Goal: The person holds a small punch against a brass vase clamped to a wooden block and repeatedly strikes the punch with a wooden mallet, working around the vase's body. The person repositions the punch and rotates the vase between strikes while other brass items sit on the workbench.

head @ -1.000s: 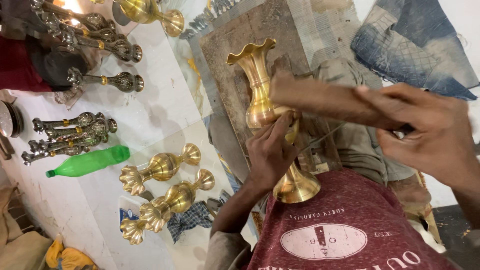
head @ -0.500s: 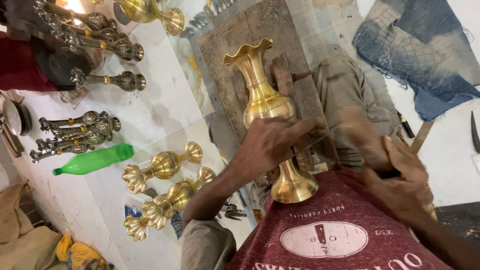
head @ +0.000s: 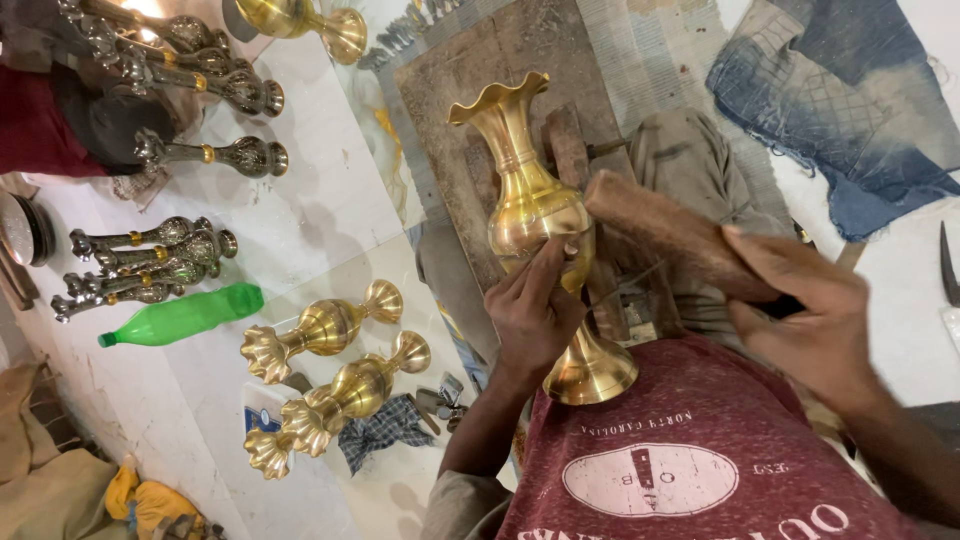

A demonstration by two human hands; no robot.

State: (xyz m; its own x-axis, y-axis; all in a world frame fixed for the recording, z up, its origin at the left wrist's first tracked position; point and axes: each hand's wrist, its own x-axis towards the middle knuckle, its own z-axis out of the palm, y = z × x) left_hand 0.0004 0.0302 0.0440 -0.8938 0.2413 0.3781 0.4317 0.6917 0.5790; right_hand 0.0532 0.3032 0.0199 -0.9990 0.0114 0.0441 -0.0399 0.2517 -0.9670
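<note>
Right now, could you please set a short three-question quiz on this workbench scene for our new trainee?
1. True or false: the brass vase in the person's lap is held by the left hand.
2. What does the right hand grip? A) a green plastic bottle B) a wooden mallet C) a pair of scissors
3. How many polished brass vases lie on their sides just below the green plastic bottle?

Key
1. True; its fingers rest on the vase's belly.
2. B, the wooden mallet, its head beside the vase.
3. Two, side by side on the white surface.
</note>
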